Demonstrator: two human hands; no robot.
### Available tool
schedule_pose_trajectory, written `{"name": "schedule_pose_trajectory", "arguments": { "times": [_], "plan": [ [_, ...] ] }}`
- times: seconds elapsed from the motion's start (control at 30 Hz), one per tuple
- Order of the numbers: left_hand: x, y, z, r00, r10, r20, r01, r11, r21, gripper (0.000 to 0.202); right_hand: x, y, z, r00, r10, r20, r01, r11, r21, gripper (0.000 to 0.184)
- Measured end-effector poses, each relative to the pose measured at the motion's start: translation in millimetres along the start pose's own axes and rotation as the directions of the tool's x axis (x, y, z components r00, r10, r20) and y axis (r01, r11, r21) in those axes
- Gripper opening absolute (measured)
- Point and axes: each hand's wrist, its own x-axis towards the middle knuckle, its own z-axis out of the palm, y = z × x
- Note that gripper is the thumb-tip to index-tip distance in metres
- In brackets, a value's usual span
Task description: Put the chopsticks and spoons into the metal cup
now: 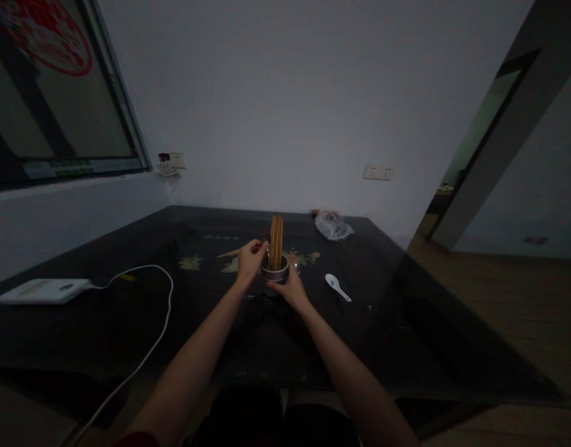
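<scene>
A small round holder (pixel 275 273) stands on the dark table (pixel 127 323) with several wooden chopsticks (pixel 277 241) upright in it. My right hand (pixel 290 285) wraps round the holder's near right side. My left hand (pixel 249 261) is pinched on a thin metal utensil (pixel 267 245), perhaps a spoon, whose lower end dips into the holder beside the chopsticks. A white ceramic spoon (pixel 337 286) lies on the table to the right of my hands.
A white flat device (pixel 43 290) with a white cable (pixel 159 310) lies at the left. A crumpled clear plastic bag (pixel 332 226) sits at the table's far edge. A single chopstick (pixel 228 252) lies beyond my left hand. Wall sockets (pixel 377 171) behind.
</scene>
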Motion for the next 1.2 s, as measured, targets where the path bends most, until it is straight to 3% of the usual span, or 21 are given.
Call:
{"name": "schedule_pose_trajectory", "arguments": {
  "times": [0.43, 0.7, 0.9, 1.03, 1.2],
  "plan": [
    [-3, 3, -1.1, 0.999, 0.047, -0.012, -0.045, 0.991, 0.124, 0.029, 1, 4, 1, 1.0, -0.016, 0.019, 0.015, 1.0, 0.026, 0.082],
    [-5, 0, 1.8, 0.996, 0.067, -0.065, -0.06, 0.994, 0.096, 0.034, 1, 2, 0, 1.0, -0.012, 0.019, 0.012, 1.0, 0.016, 0.082],
    [-7, 0, 5.0, 0.998, 0.048, -0.048, -0.043, 0.994, 0.1, 0.033, 0, 1, -1, 1.0, -0.011, 0.016, 0.012, 1.0, -0.004, 0.078],
    [-6, -6, -2.7, 0.998, 0.051, -0.034, -0.047, 0.991, 0.125, 0.032, 1, 3, -1, 1.0, -0.02, 0.021, 0.02, 1.0, 0.007, 0.081],
    [-2, -17, -17.5, 0.987, 0.16, 0.025, -0.16, 0.941, 0.298, 0.028, 1, 5, -1, 0.999, -0.024, 0.031, 0.024, 1.0, -0.012, 0.082]
  ]
}}
